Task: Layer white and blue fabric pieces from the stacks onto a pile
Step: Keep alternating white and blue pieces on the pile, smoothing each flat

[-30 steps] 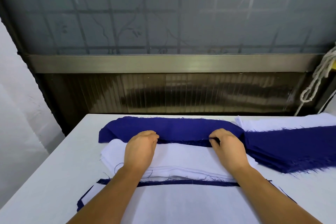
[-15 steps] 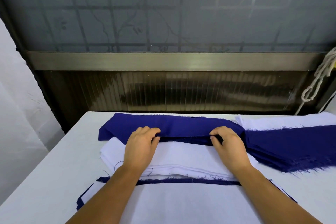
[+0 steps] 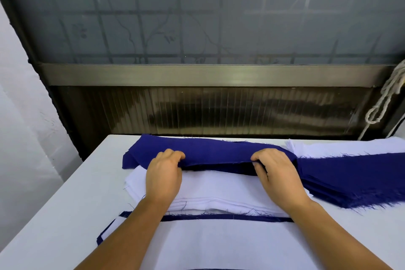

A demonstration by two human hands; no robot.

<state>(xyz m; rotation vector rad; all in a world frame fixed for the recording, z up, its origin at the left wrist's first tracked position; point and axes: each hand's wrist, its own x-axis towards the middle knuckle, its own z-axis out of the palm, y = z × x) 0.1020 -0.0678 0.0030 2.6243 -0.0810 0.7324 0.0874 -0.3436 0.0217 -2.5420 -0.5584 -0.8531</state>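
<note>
The white table (image 3: 65, 215) in front of me carries all the cloth. Nearest me lies the pile (image 3: 219, 245), white on top with a dark blue edge showing beneath. Behind it sits the white stack (image 3: 219, 188), then the blue stack (image 3: 219, 153), frayed at its edges; more blue and white cloth lies off to my right. My left hand (image 3: 164, 176) and right hand (image 3: 277, 174) both pinch the top blue piece's near edge, lifted slightly. No writing shows anywhere.

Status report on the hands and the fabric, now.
Left hand and right hand pinch blue piece's near edge. Piece atop blue stack, behind white stack. Nothing blocking.
</note>
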